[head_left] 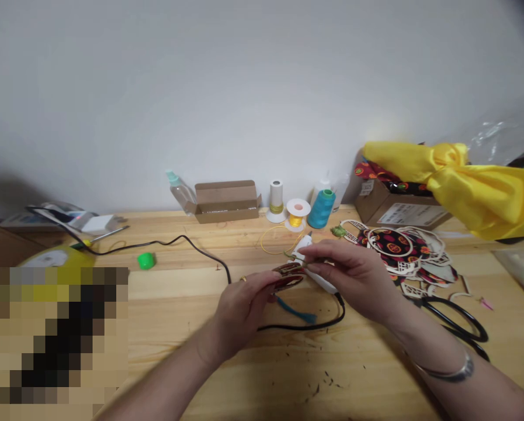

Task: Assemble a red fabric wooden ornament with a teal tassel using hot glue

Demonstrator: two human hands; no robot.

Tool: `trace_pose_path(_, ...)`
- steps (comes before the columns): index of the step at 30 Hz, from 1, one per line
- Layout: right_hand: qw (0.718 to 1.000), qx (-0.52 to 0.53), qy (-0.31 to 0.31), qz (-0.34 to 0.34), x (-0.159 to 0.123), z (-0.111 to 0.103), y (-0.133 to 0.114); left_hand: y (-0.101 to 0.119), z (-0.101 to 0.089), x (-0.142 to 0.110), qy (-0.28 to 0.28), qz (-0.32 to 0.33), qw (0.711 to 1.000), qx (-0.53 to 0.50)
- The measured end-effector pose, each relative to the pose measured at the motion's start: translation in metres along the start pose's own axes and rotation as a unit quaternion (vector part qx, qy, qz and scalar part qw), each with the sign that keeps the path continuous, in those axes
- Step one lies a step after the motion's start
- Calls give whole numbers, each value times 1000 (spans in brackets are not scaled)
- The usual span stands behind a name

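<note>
At frame centre, left hand (244,304): closed on one dark red round piece (288,284).
Right hand (360,278): thumb and forefinger drawn close at the piece's upper right edge; cannot tell whether gripping it.
Blue tassel (303,316): one, just below the piece; apparently attached, joint hidden.
Progress: seemingly well formed, but in hand and not yet set down; finishing at the edge probably left.
Glue gun (329,284): one, beyond the fingers, on black cable (303,327).
Thread, above centre: three in all; one white spool (276,193), one yellow spool (295,221), one blue cone (322,209).
Right-hand pile: patterned cloth (391,241) and white frames (408,268), apparently unfinished; too overlapped to count.
Scissors (485,334): one pair, lower right.
Green cap (146,261): one, left of centre.
Boxes: one small box (226,207), upper centre; one large box (388,209), upper right, beneath yellow cloth (476,187).
</note>
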State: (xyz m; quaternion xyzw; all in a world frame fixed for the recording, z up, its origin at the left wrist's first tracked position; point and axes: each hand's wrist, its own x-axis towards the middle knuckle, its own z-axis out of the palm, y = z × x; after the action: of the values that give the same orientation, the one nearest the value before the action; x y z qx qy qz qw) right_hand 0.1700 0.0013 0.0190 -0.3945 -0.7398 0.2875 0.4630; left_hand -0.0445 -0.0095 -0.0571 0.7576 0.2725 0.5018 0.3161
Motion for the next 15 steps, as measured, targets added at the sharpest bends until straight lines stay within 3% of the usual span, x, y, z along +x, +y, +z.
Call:
trace_pose_path(10, 996, -34, -35, -73, 0, -3, 3, 3, -1, 4, 17, 32, 999, 33)
trace_pose_path(15, 995, -52, -49, -74, 2, -4, 2, 1, -1, 2, 12, 24, 999, 38)
